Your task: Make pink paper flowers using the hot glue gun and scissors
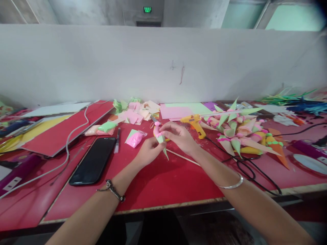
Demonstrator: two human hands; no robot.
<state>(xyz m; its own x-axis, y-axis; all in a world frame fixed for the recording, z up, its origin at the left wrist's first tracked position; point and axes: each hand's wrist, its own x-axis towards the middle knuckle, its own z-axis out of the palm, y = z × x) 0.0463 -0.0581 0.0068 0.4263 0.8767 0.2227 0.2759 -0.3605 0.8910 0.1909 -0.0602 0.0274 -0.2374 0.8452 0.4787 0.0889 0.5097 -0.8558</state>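
Between my hands, above the red table (153,190), is a small paper cone (160,139), pale green, with its point downward and pink clay-like trim and a pink ball at the top. My left hand (150,149) grips the green lower part with thumb and fingers. At the cone's pink top, the bent fingers of my right hand (178,136) pinch its edge. Beneath the hands lies a thin pale stick (184,158). A bag of pink clay-like material (135,139) rests left of my left hand. A yellow glue gun (194,125) lies beyond my right hand.
A black phone (93,161) and a pen (117,141) lie at left, near a red board (66,131). Paper scraps (135,114) are at the back. A pile of finished-looking cones (237,131) sits at right, with a black cord (251,170) in front.
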